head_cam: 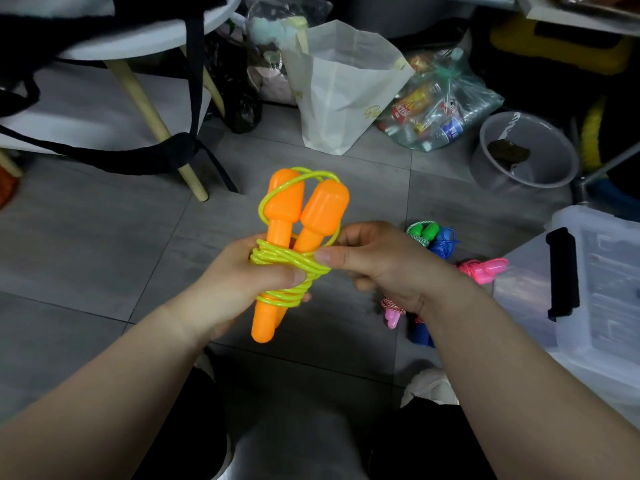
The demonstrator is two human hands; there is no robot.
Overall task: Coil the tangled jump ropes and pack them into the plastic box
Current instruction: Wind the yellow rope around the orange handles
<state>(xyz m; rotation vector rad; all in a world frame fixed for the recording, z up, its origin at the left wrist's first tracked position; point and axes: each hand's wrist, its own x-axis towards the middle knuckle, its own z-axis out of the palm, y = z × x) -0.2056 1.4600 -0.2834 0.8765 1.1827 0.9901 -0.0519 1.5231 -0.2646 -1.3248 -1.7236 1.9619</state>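
I hold the jump rope [311, 233] up in front of me, above the floor [104, 254], with its two orange handles [285, 199] side by side and the yellow cord [282, 259] wound round their thin necks. My left hand [239, 275] is curled round the bundle from below, thumb pressed across the turns. My right hand [377, 268] pinches the cord at the right side of the wrap, between thumb and forefinger.

The whole thing feels light, I judge. The handles are hard, smooth plastic and likely slippery. The cord looks glossy and springy, the sort that wants to uncoil once let go, and one loose loop arcs over the handle tops. The safest hold is right over the wrapped turns at the necks, where one squeeze traps both cord and handles. Taking it by a fat handle end would let the coil slacken.

The plastic box [616, 258] sits to my right, and a green rope [424, 232], a blue rope [446, 242] and a pink rope [485, 270] lie on the floor beside it.
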